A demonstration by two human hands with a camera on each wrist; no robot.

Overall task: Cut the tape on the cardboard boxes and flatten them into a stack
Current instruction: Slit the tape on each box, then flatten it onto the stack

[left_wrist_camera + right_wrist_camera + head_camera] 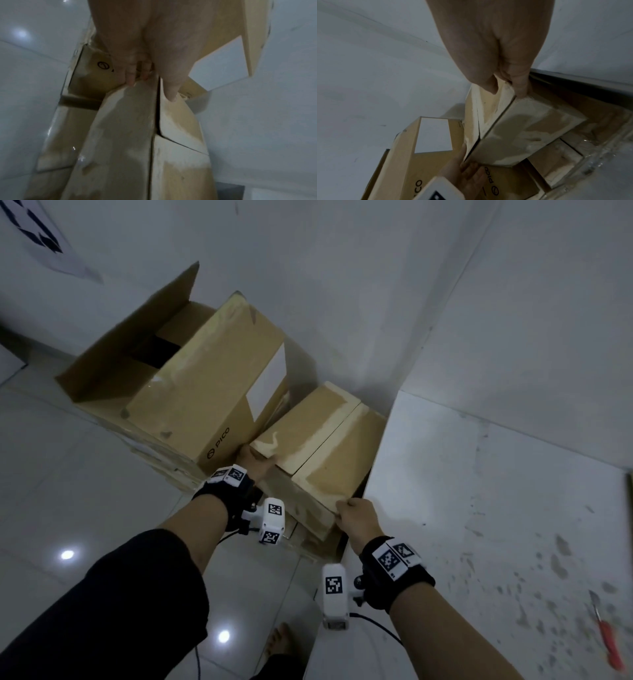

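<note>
White floor tiles (pixel 85 467) and a white wall corner frame the cardboard, with a white surface (pixel 479 491) on the right. Left hand (pixel 255 463) has its grip on the near left corner of the small box (pixel 318 440), thumb on the top flap, fingers (pixel 131 79) curled under the edge. Right hand (pixel 358 520) has its grip on the near right corner, thumb and fingers pinching the flap edge. Top flaps of the small box meet along a dark seam, with pale tape residue around it. It lies on flattened cardboard (pixel 308 518), wedged between the surface and a larger PICO box (pixel 205 392) that touches its left side. Behind that stands an open box (pixel 137 347). A red-handled cutter (pixel 608 635) lies on the surface, well apart from both hands.
</note>
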